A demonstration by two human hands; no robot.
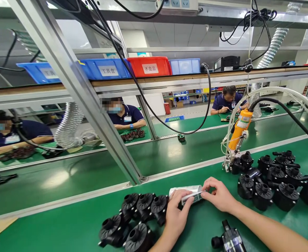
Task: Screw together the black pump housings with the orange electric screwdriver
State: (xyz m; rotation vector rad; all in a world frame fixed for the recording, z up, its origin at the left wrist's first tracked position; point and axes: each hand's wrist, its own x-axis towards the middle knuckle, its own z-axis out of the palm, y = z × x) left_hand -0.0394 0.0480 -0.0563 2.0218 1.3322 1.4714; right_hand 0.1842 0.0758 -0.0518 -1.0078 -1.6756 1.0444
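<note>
A white and silvery roll of labels point(173, 191) lies on the green bench in front of me. My left hand point(177, 211) is closed around its near side, with thumb and fingers on a loose flap of the strip. At the roll's right end, my right hand point(218, 194) pinches the strip's edge between thumb and fingers. Whether a label is peeled off there is too small to tell. Near my right forearm a black pump point(231, 239) with a shiny band lies on its side. Several black pumps point(144, 204) stand left of my left hand.
More black pumps point(286, 196) crowd the right side of the bench. Behind them stands an orange electric screwdriver point(240, 127) with hoses. A slanted metal post point(91, 105) rises at the left. Blue and red bins point(150, 67) line the shelf. Co-workers point(129, 115) sit across the line.
</note>
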